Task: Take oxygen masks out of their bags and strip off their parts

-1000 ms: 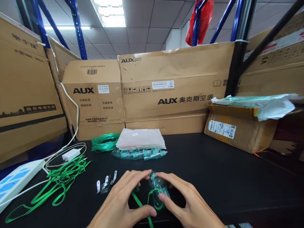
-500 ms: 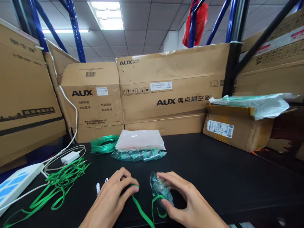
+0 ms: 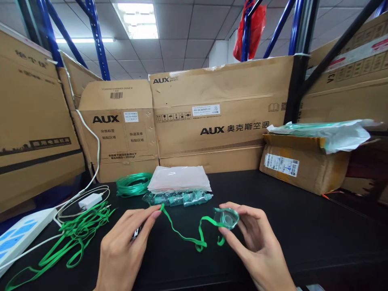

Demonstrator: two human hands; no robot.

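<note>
My right hand (image 3: 254,242) is raised above the black table (image 3: 303,226) and holds a clear green plastic mask (image 3: 226,217) between thumb and fingers. A green elastic strap (image 3: 184,234) hangs from the mask in a loose loop and runs left to my left hand (image 3: 127,242), which pinches its end between thumb and forefinger. A small metal clip (image 3: 136,232) peeks out from behind my left hand.
A pile of green straps (image 3: 72,238) lies at the left beside a white charger (image 3: 89,200) and a power strip (image 3: 18,236). Coiled green tubing (image 3: 133,182), bagged masks (image 3: 178,198) and a stack of plastic bags (image 3: 180,178) sit behind. Cardboard boxes (image 3: 218,117) wall the back.
Both hands have lifted off the table and moved apart. The mask has been turned up in my right hand, and the strap is drawn out to the left.
</note>
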